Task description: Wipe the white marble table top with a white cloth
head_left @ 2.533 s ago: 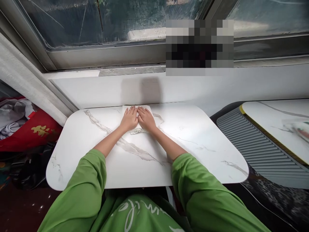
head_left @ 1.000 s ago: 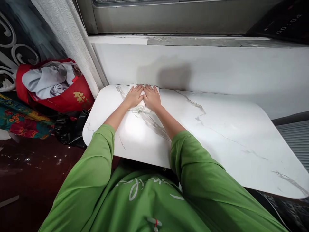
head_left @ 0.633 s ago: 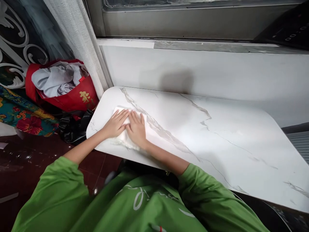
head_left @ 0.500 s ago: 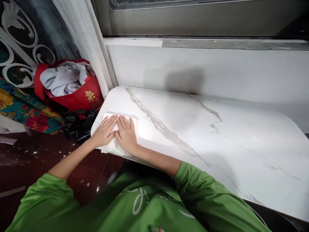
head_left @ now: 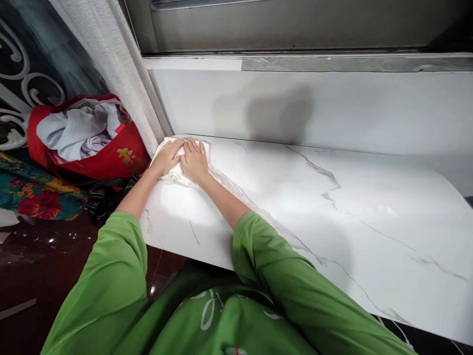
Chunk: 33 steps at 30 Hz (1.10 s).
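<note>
A white cloth (head_left: 178, 175) lies spread at the far left corner of a white marble-patterned table (head_left: 281, 192). My left hand (head_left: 168, 157) presses flat on the cloth's left part, fingers stretched out. Beside it, my right hand (head_left: 194, 160) also lies flat on the cloth, fingers extended toward the wall. The hands touch or nearly touch at the thumbs. Neither is wrapped round anything; the cloth is under both palms, and its middle is hidden by them.
A white wall panel (head_left: 199, 106) rises behind the table. To the left hang a pale curtain (head_left: 114, 69) and a red bag (head_left: 88, 169) holding light clothes (head_left: 79, 128). A black bag (head_left: 101, 202) sits below, near a flowered cloth (head_left: 44, 197).
Both hands have slid the cloth away from me, from the table's near left edge to its far left corner by the wall. My arms are stretched further out.
</note>
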{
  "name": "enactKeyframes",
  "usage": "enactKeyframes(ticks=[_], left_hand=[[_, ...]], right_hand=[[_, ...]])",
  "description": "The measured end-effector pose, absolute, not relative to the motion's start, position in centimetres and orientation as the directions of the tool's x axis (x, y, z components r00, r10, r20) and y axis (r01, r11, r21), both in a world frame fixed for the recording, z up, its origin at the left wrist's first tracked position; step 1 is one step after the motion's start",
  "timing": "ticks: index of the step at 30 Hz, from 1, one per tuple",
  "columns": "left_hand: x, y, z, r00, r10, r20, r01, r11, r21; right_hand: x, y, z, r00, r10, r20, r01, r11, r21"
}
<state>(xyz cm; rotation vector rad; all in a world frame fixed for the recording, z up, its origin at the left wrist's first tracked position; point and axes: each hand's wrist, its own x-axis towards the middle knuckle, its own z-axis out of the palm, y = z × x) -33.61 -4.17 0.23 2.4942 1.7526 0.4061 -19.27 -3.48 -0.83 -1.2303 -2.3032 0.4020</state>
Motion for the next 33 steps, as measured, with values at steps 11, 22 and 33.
enactKeyframes(ticks=[11,22,33], left_hand=[[-30.1,-4.3,0.8,0.377,0.909,0.178,0.897,-0.406,0.174],[-19.5,-21.8,0.9,0.410,0.897,0.168,0.898,-0.429,0.100],[-19.2,-6.2,1.1,0.593,0.800,0.088,0.796,-0.599,0.087]], right_hand=[[-15.2,-5.3,-0.6,-0.449,0.841,0.302,0.709,0.541,-0.451],[-3.8,-20.0,-0.5,-0.648,0.707,0.284,0.624,0.706,-0.335],[-4.5,-7.1,-0.5,-0.352,0.931,0.097,0.811,0.355,-0.464]])
